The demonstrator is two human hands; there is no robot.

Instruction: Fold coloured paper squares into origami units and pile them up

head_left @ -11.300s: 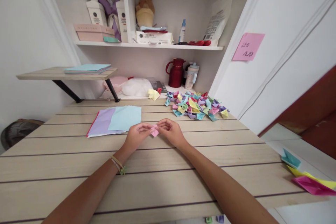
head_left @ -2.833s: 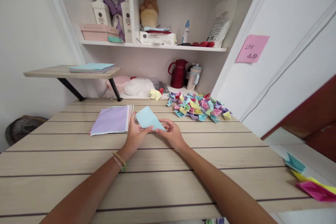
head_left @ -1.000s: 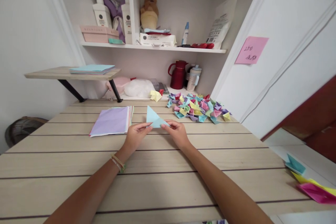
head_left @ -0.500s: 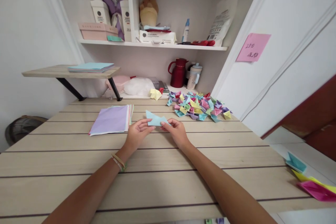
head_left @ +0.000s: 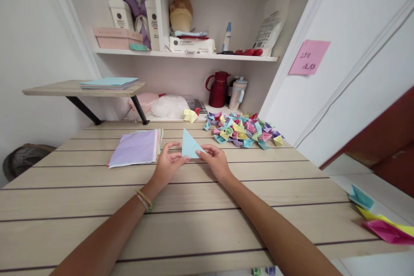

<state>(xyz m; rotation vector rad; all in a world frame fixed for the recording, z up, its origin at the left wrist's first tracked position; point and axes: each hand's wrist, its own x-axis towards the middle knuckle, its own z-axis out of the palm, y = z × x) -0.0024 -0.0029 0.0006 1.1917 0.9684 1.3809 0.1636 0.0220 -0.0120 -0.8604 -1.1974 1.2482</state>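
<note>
A light blue sheet of folded paper [head_left: 190, 145], now a triangle with its tip pointing up, is held just over the table. My left hand [head_left: 170, 159] pinches its lower left corner between thumb and fingers, the index finger lifted away. At the lower right edge, my right hand [head_left: 215, 159] grips it with the thumb in front and the fingers behind. Left of my hands lies a stack of square paper [head_left: 133, 148] with a purple sheet on top. Beyond my right hand is a heap of small folded paper boats [head_left: 241, 130] in many colours.
A raised wooden shelf [head_left: 54, 88] on black legs carries blue paper [head_left: 110, 81]. A red jug [head_left: 218, 90] and a pale cup [head_left: 238, 94] stand behind the heap. Yellow folded paper [head_left: 190, 115] lies at the back. Larger paper boats [head_left: 362, 198] sit at the right edge.
The blue paper has gone from a low, wide folded shape to an upright triangle. My left index finger has lifted off it. Both hands stay in about the same place.
</note>
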